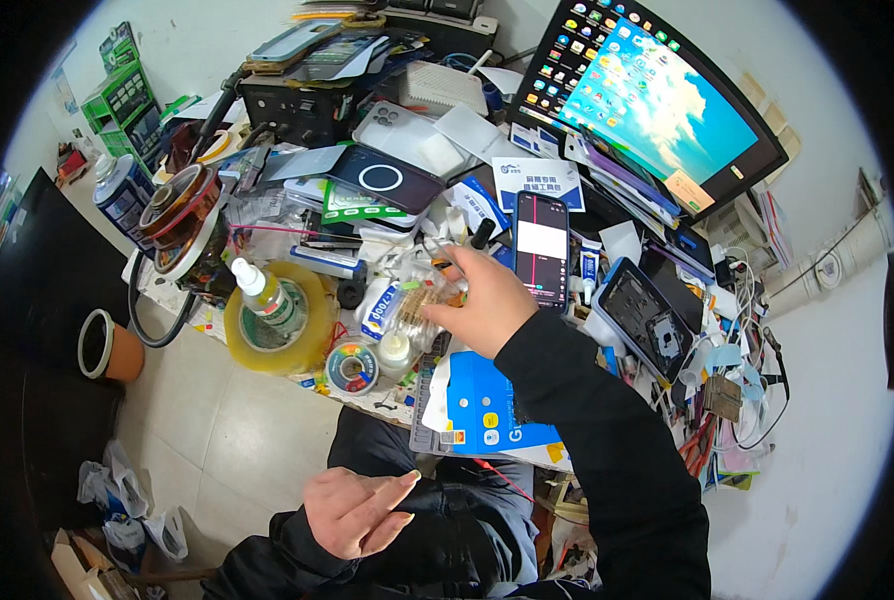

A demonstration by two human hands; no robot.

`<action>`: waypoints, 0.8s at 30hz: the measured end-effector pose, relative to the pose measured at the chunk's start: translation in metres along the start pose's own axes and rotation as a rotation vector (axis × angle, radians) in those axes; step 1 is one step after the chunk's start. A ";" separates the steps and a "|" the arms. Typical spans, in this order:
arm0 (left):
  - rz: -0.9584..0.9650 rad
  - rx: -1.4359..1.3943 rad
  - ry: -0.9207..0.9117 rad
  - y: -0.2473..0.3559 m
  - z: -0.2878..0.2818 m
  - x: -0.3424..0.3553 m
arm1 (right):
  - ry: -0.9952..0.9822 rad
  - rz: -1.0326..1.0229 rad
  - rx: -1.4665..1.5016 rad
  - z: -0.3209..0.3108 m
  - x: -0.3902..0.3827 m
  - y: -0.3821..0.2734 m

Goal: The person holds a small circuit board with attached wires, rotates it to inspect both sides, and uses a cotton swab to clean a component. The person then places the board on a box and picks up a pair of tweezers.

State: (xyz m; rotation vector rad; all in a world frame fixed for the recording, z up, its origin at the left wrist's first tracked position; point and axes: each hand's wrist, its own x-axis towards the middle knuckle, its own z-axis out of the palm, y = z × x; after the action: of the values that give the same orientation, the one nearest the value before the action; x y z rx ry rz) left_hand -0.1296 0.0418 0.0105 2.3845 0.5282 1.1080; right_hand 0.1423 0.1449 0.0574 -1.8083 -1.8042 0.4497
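My right hand (492, 303) reaches over the cluttered bench, thumb and fingers curved round a clear plastic container (412, 308) with thin tan pieces inside. Its far side is hidden by my fingers. Close by are a small clear bottle with a white cap (395, 350), a round spool with a multicoloured label (352, 367) and a blue and white tube (378, 310). Above my lap, my left hand (357, 512) is empty, its thumb and a finger stretched out and apart. Beyond my right hand lies a phone (543, 250) with a lit screen showing thin coloured vertical lines.
A spray bottle (267, 297) stands inside a wide tape roll (317, 335) at the left edge. A blue packet (497, 405) lies at the front. An opened phone (647, 318) is at right, below a monitor (667, 95). Phones and papers crowd the back.
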 end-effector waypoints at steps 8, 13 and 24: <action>0.001 0.000 0.004 -0.001 0.005 0.001 | -0.060 0.209 -0.019 -0.001 0.008 0.000; 0.011 -0.004 0.008 -0.002 0.010 0.007 | -0.168 0.304 0.069 -0.004 0.011 0.005; -0.014 -0.033 -0.025 -0.001 0.027 0.013 | -0.063 0.207 -0.091 0.003 0.002 0.005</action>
State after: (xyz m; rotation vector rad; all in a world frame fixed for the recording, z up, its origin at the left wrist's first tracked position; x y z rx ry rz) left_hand -0.1009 0.0428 0.0031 2.3600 0.5135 1.0710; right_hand 0.1452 0.1475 0.0522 -2.0756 -1.7103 0.5153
